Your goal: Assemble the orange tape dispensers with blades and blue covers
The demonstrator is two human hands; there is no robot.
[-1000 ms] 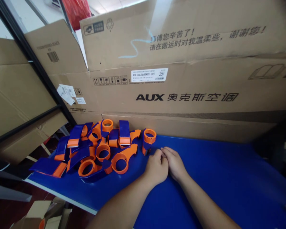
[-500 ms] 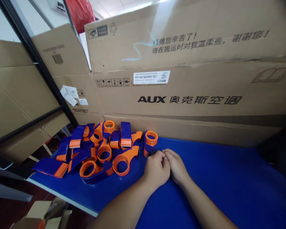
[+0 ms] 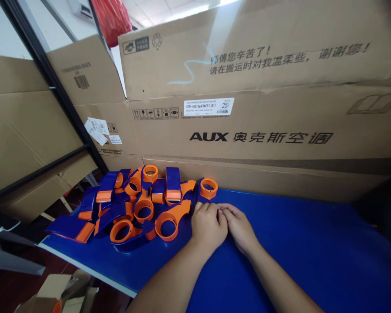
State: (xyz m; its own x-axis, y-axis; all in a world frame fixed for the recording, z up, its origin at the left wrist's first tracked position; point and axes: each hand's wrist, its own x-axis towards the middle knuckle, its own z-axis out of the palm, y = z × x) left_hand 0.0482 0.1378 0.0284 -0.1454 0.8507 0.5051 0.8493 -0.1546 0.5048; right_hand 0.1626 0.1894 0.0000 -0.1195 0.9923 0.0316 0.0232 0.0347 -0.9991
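Big heap of orange-and-blue tape holders (image 3: 133,208) sits left of the hands on the blue bench (image 3: 313,243). One loose tape holder (image 3: 207,190) stands just behind the left hand (image 3: 209,224), apparently touching its fingertips. Left grip is curled and pressed against the right hand (image 3: 239,226); can't tell whether either is pinching anything. Cardboard boxes (image 3: 254,113) are behind.

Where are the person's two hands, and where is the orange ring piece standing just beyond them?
left hand (image 3: 209,226), head view, on the back of the hand.
right hand (image 3: 239,228), head view, on the back of the hand.
orange ring piece (image 3: 209,188), head view, on its orange rim.
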